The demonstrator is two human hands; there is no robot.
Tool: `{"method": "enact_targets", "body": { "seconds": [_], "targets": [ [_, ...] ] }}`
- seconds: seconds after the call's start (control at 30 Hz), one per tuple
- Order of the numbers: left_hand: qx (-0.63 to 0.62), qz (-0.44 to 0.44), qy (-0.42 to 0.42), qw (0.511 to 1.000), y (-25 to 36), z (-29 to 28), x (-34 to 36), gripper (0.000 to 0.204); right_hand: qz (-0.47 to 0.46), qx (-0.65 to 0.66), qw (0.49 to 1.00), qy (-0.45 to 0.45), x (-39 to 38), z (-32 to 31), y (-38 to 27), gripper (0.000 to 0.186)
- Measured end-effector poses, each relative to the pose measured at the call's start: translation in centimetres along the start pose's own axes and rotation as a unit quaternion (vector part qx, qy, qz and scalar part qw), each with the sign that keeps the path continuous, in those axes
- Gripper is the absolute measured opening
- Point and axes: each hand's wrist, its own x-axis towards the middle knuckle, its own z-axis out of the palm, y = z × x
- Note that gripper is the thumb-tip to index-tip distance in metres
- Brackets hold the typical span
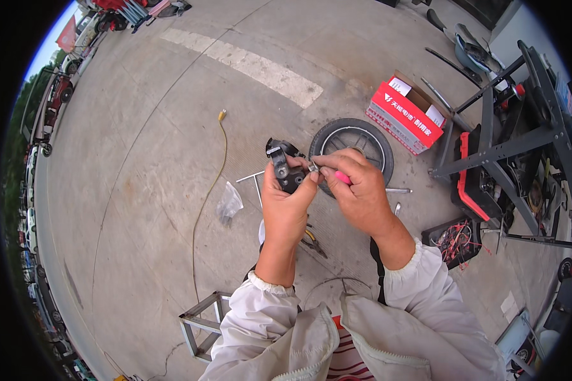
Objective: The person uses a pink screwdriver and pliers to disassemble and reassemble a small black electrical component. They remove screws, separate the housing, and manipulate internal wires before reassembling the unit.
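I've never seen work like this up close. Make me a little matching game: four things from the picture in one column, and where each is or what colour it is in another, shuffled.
Things
1. Black part
2. Pink handle
3. Box
4. Cord

Places and colours
A. In the right hand
B. Stretched out to the left of both hands
C. In the left hand
D. Red and white, near the wheel

Pairs: 1-C, 2-A, 3-D, 4-B

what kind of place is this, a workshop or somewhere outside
Probably an open-air repair spot: a spoked wheel and pliers lie on the concrete ground, and a row of vehicles stands outdoors along the left edge.
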Motion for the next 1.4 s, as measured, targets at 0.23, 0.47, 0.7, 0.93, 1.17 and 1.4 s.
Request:
{"method": "enact_targets", "body": {
  "seconds": [0.23,0.47,0.7,0.93,1.17,1.4],
  "targets": [
    [0.045,0.015,-0.001,0.999,-0.1,-0.5,0.0,0.028,-0.024,-0.023,0.999,-0.004,-0.1,0.0,0.1,0.025],
    [0.131,0.018,0.015,0.991,0.1,0.0,-0.3,0.026,-0.055,-0.141,0.988,0.012,-0.5,0.5,0.4,0.026],
    [0.095,-0.012,0.042,0.995,-0.9,-0.4,-0.2,0.025,-0.043,-0.213,0.976,-0.012,-0.9,1.1,0.6,0.026],
    [0.093,-0.018,0.029,0.995,-0.1,-0.4,-0.4,0.025,-0.026,-0.173,0.985,0.009,-1.2,1.7,0.3,0.026],
    [0.057,-0.013,0.039,0.998,0.2,-0.1,-0.5,0.027,-0.003,-0.09,0.995,0.048,-1.2,2.4,0.2,0.024],
    [-0.014,0.0,0.028,1.0,-0.1,-0.3,-0.5,0.029,0.067,-0.028,0.994,0.078,-1.2,3.1,-0.9,0.017]
  ]
}}
